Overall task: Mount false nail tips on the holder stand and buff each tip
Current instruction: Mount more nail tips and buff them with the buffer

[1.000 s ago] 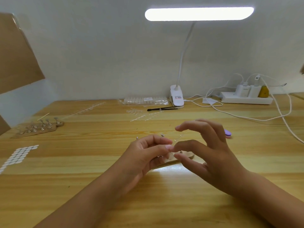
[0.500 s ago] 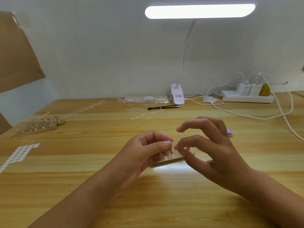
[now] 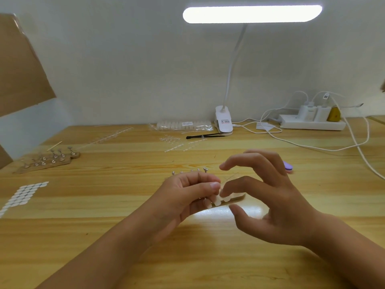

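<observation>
Both hands meet over a small wooden holder stand (image 3: 236,198) at the middle of the table, and they hide most of it. Several metal pegs (image 3: 205,169) of the stand rise behind my left hand (image 3: 185,197). That hand pinches one peg between thumb and curled fingers. Pale false nail tips (image 3: 216,202) show just below its thumb. My right hand (image 3: 273,197) arches over the stand from the right. One of its fingertips touches the spot beside my left thumb, and its thumb hangs apart below, holding nothing. A purple buffer block (image 3: 289,166) lies behind my right hand.
A second holder stand (image 3: 49,161) and a sheet of white adhesive pads (image 3: 23,195) lie at the left. At the back are a bag of nail tips (image 3: 183,125), a black brush (image 3: 204,136), the lamp clip (image 3: 224,122), a power strip (image 3: 310,123) and white cables (image 3: 358,142).
My right thumb has come away from the finger it was pinching against. Both hands have sunk a little toward the stand, and its pegs now show above my left hand.
</observation>
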A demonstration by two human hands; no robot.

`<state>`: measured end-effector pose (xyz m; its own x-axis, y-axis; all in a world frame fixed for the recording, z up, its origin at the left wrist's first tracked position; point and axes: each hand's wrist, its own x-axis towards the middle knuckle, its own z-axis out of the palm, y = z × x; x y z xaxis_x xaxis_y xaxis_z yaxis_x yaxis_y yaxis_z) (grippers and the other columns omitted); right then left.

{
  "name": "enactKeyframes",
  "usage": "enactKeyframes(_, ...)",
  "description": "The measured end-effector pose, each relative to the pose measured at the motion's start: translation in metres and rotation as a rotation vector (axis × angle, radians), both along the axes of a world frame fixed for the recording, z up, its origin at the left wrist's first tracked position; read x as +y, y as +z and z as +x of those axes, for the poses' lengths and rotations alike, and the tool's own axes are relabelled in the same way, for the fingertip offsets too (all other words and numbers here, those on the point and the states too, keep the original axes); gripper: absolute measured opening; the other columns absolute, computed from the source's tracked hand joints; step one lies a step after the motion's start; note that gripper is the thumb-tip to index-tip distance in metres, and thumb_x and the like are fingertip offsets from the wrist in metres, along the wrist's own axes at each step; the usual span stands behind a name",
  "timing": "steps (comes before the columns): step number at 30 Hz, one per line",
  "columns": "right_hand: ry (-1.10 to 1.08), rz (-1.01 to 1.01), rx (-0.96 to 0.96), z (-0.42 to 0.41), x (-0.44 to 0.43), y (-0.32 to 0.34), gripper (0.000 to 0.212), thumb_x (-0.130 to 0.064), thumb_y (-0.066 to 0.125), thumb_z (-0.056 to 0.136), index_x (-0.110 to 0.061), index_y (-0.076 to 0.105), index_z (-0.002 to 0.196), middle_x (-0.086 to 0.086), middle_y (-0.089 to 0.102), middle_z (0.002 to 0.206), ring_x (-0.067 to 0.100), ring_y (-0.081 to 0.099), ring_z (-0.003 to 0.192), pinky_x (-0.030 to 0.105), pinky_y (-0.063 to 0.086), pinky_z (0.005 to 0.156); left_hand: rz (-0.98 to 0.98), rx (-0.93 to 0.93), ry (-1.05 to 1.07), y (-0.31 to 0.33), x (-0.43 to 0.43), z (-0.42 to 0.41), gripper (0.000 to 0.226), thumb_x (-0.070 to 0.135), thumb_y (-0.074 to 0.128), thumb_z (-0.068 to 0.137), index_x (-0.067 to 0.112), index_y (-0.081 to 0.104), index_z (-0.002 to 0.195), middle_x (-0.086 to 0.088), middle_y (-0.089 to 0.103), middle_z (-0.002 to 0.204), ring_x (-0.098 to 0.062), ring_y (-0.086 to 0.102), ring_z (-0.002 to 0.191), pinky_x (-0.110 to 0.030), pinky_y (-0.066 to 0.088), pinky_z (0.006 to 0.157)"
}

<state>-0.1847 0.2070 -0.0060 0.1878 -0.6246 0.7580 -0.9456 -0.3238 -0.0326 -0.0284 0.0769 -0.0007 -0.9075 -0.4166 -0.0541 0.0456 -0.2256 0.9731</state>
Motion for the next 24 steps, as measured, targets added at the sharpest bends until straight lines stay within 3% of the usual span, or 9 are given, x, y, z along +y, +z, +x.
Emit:
enactKeyframes(5,-0.041,-0.056,0.013,0.001,-0.003,0.0,0.013,-0.023,0.064,0.087,-0.016,0.074,0.085,-0.004,0.053,0.121,0.019,0.042,0.116,0.022,0.03,0.101,-0.068,-0.007,-0.004,0.0,-0.002,0.001,0.019,0.019,0.071,0.075,0.008,0.07,0.091,-0.001,0.067,0.069,-0.006,0.063,0.061,-0.015,0.051,0.063)
enactKeyframes(11,-0.043,-0.068,0.02,0.003,-0.005,-0.003,0.013,-0.023,0.06,0.09,-0.017,0.072,0.089,-0.004,0.052,0.121,0.02,0.043,0.115,0.021,0.029,0.103,-0.099,-0.015,-0.078,-0.005,0.003,0.0,0.013,0.025,0.077,0.074,0.017,0.076,0.084,0.001,0.068,0.075,-0.006,0.064,0.066,-0.016,0.051,0.065)
enactKeyframes(15,-0.044,-0.084,0.047,0.001,-0.004,-0.002,0.013,-0.02,0.059,0.088,-0.026,0.054,0.099,-0.004,0.05,0.122,0.021,0.043,0.116,0.02,0.027,0.104,0.164,-0.008,-0.123,-0.003,-0.003,0.001,0.015,0.017,0.075,0.076,0.011,0.075,0.089,-0.004,0.066,0.072,-0.006,0.062,0.058,-0.016,0.055,0.061)
enactKeyframes(19,-0.041,-0.146,0.056,0.001,-0.004,-0.002,0.014,-0.018,0.059,0.087,-0.026,0.054,0.097,-0.003,0.05,0.123,0.021,0.043,0.114,0.018,0.025,0.104,0.42,-0.008,-0.236,-0.001,-0.007,0.003,0.023,0.007,0.074,0.082,0.001,0.069,0.104,-0.009,0.065,0.076,-0.009,0.065,0.061,-0.017,0.058,0.06)
enactKeyframes(22,-0.029,-0.202,0.055,0.001,-0.002,0.0,0.015,-0.016,0.062,0.087,-0.025,0.054,0.096,-0.002,0.05,0.12,0.02,0.043,0.112,0.019,0.028,0.103,0.671,0.05,-0.366,0.001,-0.007,0.005,0.021,0.0,0.081,0.078,-0.001,0.07,0.096,-0.011,0.064,0.084,-0.012,0.067,0.067,-0.019,0.058,0.061)
enactKeyframes(24,-0.026,-0.209,0.025,-0.001,-0.002,0.001,0.014,-0.015,0.062,0.087,-0.024,0.055,0.095,-0.002,0.053,0.114,0.019,0.047,0.106,0.02,0.033,0.097,0.722,0.094,-0.377,0.003,-0.008,0.006,0.02,-0.001,0.081,0.077,-0.001,0.07,0.094,-0.011,0.064,0.087,-0.013,0.067,0.069,-0.02,0.059,0.062)
